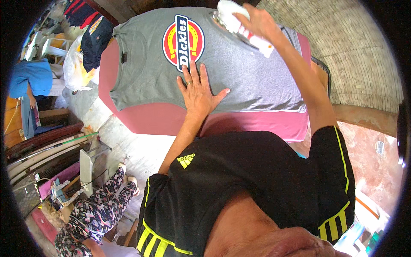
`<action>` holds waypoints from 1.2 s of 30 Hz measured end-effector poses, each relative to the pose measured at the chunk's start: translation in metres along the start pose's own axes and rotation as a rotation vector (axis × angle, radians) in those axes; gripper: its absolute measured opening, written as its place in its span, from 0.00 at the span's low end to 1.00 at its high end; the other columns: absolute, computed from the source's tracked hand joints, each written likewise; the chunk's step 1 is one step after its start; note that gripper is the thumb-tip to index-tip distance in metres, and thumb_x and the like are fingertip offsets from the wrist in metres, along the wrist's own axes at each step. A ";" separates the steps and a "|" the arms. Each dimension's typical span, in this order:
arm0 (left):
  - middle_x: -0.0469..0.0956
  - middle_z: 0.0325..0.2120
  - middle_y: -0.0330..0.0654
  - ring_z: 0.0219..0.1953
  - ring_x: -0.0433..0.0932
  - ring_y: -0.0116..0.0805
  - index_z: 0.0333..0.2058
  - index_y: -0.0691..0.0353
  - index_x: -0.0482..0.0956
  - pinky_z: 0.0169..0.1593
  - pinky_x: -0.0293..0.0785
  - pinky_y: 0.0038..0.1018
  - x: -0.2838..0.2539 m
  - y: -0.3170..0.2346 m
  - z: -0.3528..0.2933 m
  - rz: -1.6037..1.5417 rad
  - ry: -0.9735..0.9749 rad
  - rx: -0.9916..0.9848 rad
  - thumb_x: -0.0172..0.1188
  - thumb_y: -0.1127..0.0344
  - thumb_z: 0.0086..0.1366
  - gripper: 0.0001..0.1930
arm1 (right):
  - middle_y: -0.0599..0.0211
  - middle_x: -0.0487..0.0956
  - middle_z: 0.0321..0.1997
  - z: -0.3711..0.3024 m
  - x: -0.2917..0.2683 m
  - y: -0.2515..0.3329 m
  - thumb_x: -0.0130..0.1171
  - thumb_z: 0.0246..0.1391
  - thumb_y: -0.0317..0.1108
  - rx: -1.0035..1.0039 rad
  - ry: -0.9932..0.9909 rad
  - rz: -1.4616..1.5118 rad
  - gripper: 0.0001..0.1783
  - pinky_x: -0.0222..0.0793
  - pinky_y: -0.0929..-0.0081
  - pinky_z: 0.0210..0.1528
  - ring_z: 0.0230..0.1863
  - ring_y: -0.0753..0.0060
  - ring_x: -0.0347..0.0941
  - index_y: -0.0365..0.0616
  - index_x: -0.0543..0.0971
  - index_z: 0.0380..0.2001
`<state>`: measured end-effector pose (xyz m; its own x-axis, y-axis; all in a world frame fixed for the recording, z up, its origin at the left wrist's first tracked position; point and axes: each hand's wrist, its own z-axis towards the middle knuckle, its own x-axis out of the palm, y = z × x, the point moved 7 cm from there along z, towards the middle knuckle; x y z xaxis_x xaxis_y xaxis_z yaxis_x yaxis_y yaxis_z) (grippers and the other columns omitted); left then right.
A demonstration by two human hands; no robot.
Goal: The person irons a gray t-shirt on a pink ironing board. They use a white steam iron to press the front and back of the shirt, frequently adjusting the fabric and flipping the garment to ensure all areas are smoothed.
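Pink-covered worktop (147,122) fills the upper middle of the frame, with a grey shirt (145,81) spread over it. Toward upper right, the right hand (262,23) grips a blurred white iron (231,12). Near centre, the left hand (198,94) lies open on the shirt, fingers spread; a hot iron swept leftward could burn it or mar the colourful print (183,43) at its fingertips.
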<state>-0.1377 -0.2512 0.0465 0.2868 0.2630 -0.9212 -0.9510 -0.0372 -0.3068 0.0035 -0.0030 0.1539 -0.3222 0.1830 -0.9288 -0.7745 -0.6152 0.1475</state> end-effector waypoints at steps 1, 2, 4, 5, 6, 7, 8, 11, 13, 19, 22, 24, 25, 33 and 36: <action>0.45 0.73 0.62 0.74 0.42 0.69 0.70 0.67 0.56 0.67 0.41 0.70 0.001 -0.001 0.000 -0.012 0.005 0.008 0.56 0.22 0.54 0.59 | 0.42 0.83 0.35 0.016 0.000 -0.005 0.57 0.63 0.58 -0.121 -0.126 0.057 0.29 0.78 0.53 0.40 0.36 0.39 0.82 0.41 0.79 0.49; 0.45 0.73 0.62 0.74 0.42 0.69 0.70 0.67 0.57 0.67 0.41 0.71 0.002 0.001 -0.002 -0.021 0.012 -0.005 0.57 0.22 0.54 0.59 | 0.46 0.84 0.39 0.028 0.006 -0.002 0.55 0.63 0.57 0.011 0.037 0.040 0.29 0.77 0.56 0.45 0.42 0.44 0.81 0.43 0.79 0.53; 0.44 0.73 0.61 0.74 0.41 0.70 0.69 0.66 0.57 0.67 0.41 0.71 0.001 0.002 0.002 -0.047 0.013 -0.009 0.59 0.23 0.53 0.59 | 0.46 0.84 0.40 0.032 0.008 0.001 0.55 0.63 0.57 0.077 0.168 0.033 0.30 0.76 0.57 0.47 0.44 0.46 0.81 0.44 0.79 0.55; 0.44 0.73 0.61 0.74 0.41 0.70 0.70 0.65 0.57 0.66 0.41 0.72 0.001 0.002 0.003 -0.053 0.017 -0.009 0.59 0.23 0.53 0.58 | 0.43 0.83 0.38 0.022 0.007 -0.001 0.56 0.63 0.58 0.011 0.140 0.047 0.30 0.77 0.55 0.44 0.41 0.43 0.82 0.42 0.79 0.54; 0.44 0.73 0.61 0.74 0.41 0.70 0.70 0.64 0.58 0.66 0.41 0.72 0.000 0.000 0.002 -0.059 0.022 -0.005 0.60 0.24 0.53 0.58 | 0.40 0.83 0.36 0.012 0.005 -0.004 0.57 0.63 0.58 -0.051 0.112 0.058 0.31 0.78 0.53 0.40 0.37 0.40 0.82 0.41 0.79 0.53; 0.44 0.73 0.61 0.74 0.40 0.70 0.70 0.63 0.58 0.66 0.41 0.72 0.000 0.001 0.000 -0.064 0.028 -0.016 0.60 0.25 0.53 0.57 | 0.43 0.83 0.34 -0.006 -0.002 0.010 0.58 0.63 0.57 -0.064 0.159 0.122 0.29 0.78 0.56 0.38 0.35 0.44 0.83 0.40 0.79 0.50; 0.44 0.73 0.60 0.74 0.40 0.70 0.70 0.61 0.58 0.66 0.41 0.72 0.000 0.002 -0.001 -0.056 0.039 -0.024 0.61 0.25 0.53 0.56 | 0.46 0.83 0.31 -0.024 -0.010 0.025 0.59 0.63 0.55 -0.076 0.206 0.185 0.27 0.79 0.59 0.36 0.32 0.47 0.83 0.40 0.79 0.47; 0.44 0.74 0.58 0.74 0.40 0.69 0.70 0.55 0.60 0.66 0.42 0.72 0.000 0.000 0.000 -0.045 0.091 -0.015 0.63 0.28 0.53 0.53 | 0.52 0.83 0.27 -0.078 -0.022 0.006 0.60 0.63 0.53 0.124 0.417 0.280 0.24 0.79 0.63 0.34 0.28 0.50 0.83 0.39 0.79 0.43; 0.44 0.74 0.56 0.74 0.40 0.69 0.70 0.51 0.61 0.66 0.42 0.72 -0.002 -0.004 0.000 -0.039 0.147 -0.002 0.65 0.29 0.53 0.52 | 0.54 0.82 0.25 -0.093 -0.038 -0.020 0.60 0.63 0.53 0.164 0.381 0.220 0.24 0.79 0.63 0.33 0.27 0.51 0.82 0.39 0.79 0.42; 0.46 0.74 0.54 0.74 0.41 0.68 0.69 0.47 0.64 0.65 0.44 0.73 -0.001 -0.013 0.000 -0.004 0.121 0.086 0.65 0.30 0.53 0.48 | 0.48 0.83 0.30 -0.083 -0.063 -0.185 0.57 0.62 0.58 0.269 0.027 -0.085 0.28 0.78 0.57 0.38 0.32 0.46 0.81 0.42 0.80 0.46; 0.49 0.73 0.54 0.74 0.44 0.67 0.69 0.47 0.65 0.64 0.46 0.73 -0.002 -0.014 -0.001 0.039 0.079 0.110 0.62 0.28 0.54 0.48 | 0.50 0.85 0.38 -0.070 -0.079 -0.182 0.55 0.62 0.59 0.397 -0.009 0.082 0.30 0.77 0.52 0.44 0.39 0.45 0.83 0.46 0.82 0.52; 0.50 0.73 0.54 0.73 0.45 0.67 0.68 0.47 0.65 0.64 0.47 0.72 -0.003 -0.016 0.000 0.052 0.048 0.125 0.61 0.28 0.54 0.47 | 0.50 0.85 0.38 -0.076 -0.075 -0.179 0.55 0.61 0.60 0.533 0.061 0.152 0.30 0.78 0.52 0.41 0.37 0.45 0.83 0.46 0.81 0.53; 0.50 0.73 0.54 0.73 0.46 0.67 0.68 0.47 0.66 0.64 0.47 0.72 -0.004 -0.017 0.001 0.060 0.032 0.134 0.61 0.28 0.54 0.47 | 0.47 0.85 0.34 -0.092 -0.074 -0.174 0.55 0.60 0.63 0.649 -0.051 -0.016 0.32 0.79 0.54 0.38 0.35 0.45 0.84 0.45 0.82 0.51; 0.51 0.73 0.51 0.74 0.47 0.64 0.69 0.45 0.64 0.66 0.44 0.69 0.002 -0.012 -0.002 0.123 -0.001 0.130 0.60 0.28 0.55 0.47 | 0.47 0.82 0.29 -0.214 -0.084 -0.078 0.60 0.62 0.56 0.080 0.197 0.129 0.26 0.78 0.57 0.36 0.31 0.50 0.82 0.42 0.80 0.43; 0.52 0.73 0.51 0.74 0.46 0.64 0.69 0.45 0.65 0.67 0.43 0.69 0.006 -0.012 -0.004 0.127 0.002 0.126 0.59 0.26 0.55 0.47 | 0.46 0.82 0.31 -0.219 -0.092 -0.101 0.62 0.61 0.54 0.164 0.243 0.043 0.26 0.79 0.58 0.38 0.32 0.48 0.83 0.41 0.80 0.48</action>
<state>-0.1241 -0.2533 0.0440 0.1635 0.2616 -0.9512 -0.9865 0.0516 -0.1554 0.2304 -0.1261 0.1494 -0.2325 -0.0418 -0.9717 -0.8470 -0.4824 0.2234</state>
